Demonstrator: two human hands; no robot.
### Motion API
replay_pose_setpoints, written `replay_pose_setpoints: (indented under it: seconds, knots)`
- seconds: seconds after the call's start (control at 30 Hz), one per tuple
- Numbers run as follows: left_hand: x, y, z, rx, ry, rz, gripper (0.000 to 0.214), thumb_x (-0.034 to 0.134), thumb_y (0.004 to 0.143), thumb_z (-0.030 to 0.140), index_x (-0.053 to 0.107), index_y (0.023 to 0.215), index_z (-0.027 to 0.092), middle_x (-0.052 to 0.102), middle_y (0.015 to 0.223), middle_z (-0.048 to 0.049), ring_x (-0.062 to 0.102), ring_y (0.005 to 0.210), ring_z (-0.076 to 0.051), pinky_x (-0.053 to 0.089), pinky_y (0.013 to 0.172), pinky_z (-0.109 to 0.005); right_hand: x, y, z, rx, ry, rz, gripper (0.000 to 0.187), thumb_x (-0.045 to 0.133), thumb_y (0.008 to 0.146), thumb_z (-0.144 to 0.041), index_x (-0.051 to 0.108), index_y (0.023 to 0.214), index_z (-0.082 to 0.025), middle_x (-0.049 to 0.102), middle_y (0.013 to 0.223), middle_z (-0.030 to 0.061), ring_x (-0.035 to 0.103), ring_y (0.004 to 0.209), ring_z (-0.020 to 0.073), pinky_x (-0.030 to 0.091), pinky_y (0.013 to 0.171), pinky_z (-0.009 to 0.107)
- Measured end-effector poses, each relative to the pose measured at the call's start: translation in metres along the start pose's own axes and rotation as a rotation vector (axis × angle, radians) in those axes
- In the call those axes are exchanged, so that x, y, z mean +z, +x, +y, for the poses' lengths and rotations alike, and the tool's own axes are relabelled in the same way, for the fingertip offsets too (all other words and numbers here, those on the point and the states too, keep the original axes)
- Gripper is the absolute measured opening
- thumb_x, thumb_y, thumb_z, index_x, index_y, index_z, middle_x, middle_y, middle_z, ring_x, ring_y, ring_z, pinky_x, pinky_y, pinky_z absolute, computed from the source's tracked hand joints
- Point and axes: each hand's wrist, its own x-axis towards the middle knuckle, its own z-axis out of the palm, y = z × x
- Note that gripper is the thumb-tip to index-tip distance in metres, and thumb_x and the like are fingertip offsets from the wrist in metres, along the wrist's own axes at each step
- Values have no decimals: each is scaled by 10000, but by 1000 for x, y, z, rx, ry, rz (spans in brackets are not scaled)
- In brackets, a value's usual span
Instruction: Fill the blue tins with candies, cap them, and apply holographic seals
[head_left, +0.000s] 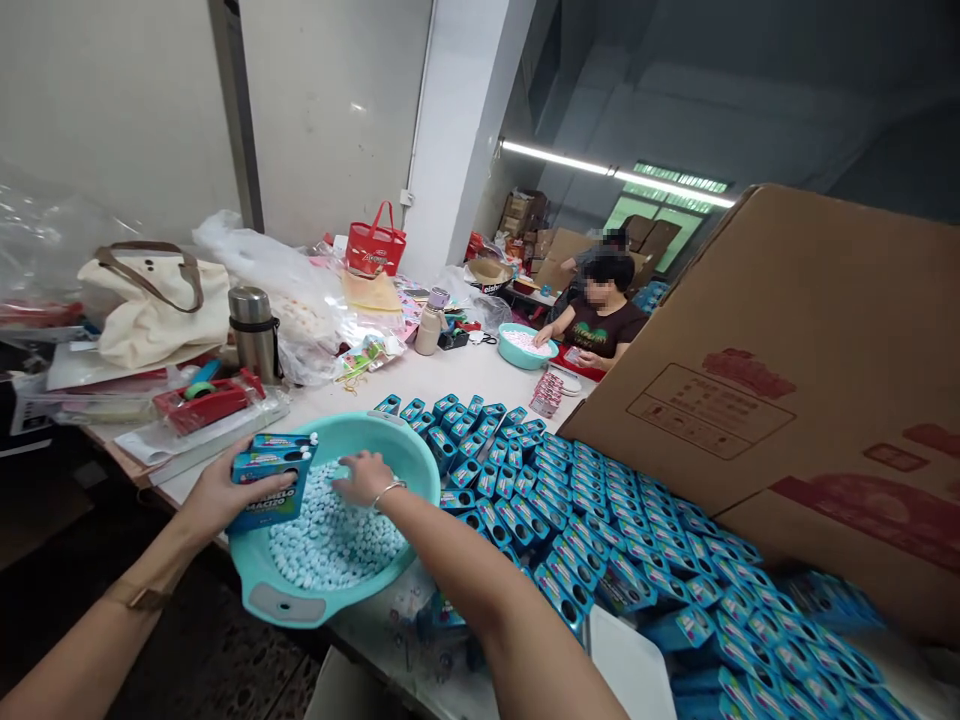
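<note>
My left hand (pixel 217 490) grips a small blue printed candy box (pixel 271 480) with its top flaps open, held over the left rim of a teal basin (pixel 300 600). The basin is full of pale blue round candies (pixel 330 545). My right hand (pixel 365 478), a bangle on its wrist, reaches down into those candies with fingers curled; what they pinch is hidden. To the right, several open blue boxes (pixel 570 500) stand in rows across the white table (pixel 450 375).
A large tilted cardboard carton (pixel 787 400) stands at the right. At the left lie a steel flask (pixel 253 333), a cream bag (pixel 154 300), a red tape dispenser (pixel 206 400) and plastic bags. Another person (pixel 600 320) sits at the far end by a second teal basin (pixel 525 345).
</note>
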Motion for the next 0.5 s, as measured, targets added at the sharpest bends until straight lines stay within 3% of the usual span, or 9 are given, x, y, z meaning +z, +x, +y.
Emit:
replay_pose_setpoints:
  seconds: [0.1,0.2,0.27,0.37,0.5]
  knots:
    - [0,10,-3,-39,-106,-8,698,881,542,441,596,1131,198,753,945,-45,724,817,-273,620,744,-404,40,8,17,-71,48,-23,273,812,476,-63,587,514,-211,504,555,-56,534,919,171,453,853,264]
    - [7,16,-10,48,33,47,810,876,532,472,571,1229,194,730,1067,-105,709,929,-309,607,806,-431,73,5,25,-91,129,-32,319,839,468,-125,546,487,-250,518,557,-37,542,971,201,454,942,319]
    - [13,17,-13,110,135,89,811,839,579,517,556,1272,205,710,1125,-110,695,986,-315,588,855,-437,84,-7,27,-104,93,-108,304,869,483,-242,567,510,-262,591,606,-16,557,1007,222,451,974,362]
    - [21,16,-14,171,274,162,760,782,638,578,559,1265,211,702,1103,-95,690,983,-311,570,873,-437,80,-30,28,-105,-134,-330,259,861,524,-366,623,525,-264,643,621,-12,608,971,246,442,983,435]
    - [29,12,-14,211,397,206,790,754,643,631,544,1284,220,706,1106,-87,690,981,-314,570,847,-422,42,-49,21,-61,-414,-664,216,875,484,-243,660,486,-255,540,446,-64,621,655,198,491,865,404]
